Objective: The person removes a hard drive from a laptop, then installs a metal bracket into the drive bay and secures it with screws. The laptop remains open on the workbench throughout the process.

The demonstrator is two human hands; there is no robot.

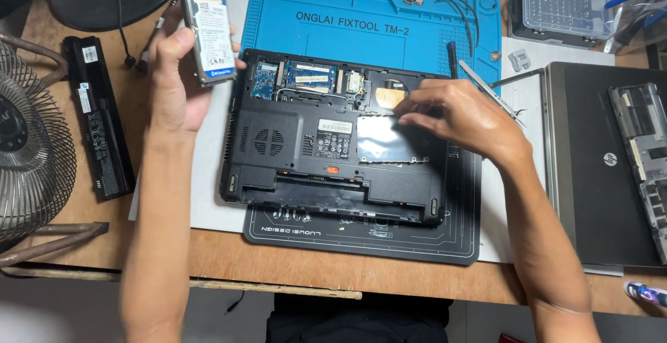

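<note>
Drive point(209, 30) held clear beyond laptop point(333, 148) edge.

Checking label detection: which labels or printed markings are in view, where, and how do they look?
Hard drive in left hand: white label, blue strip.
Laptop base centre: dark sticker, white patches.
Battery, far left: small white labels.
Blue mat, top: dark lettering.

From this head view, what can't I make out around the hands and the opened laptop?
- Right hand fingertips: whether they grip anything in the laptop drive bay; too small.
- Hard drive in the left hand: its back face, turned away.
- Second laptop: cut off by the right edge.
</note>
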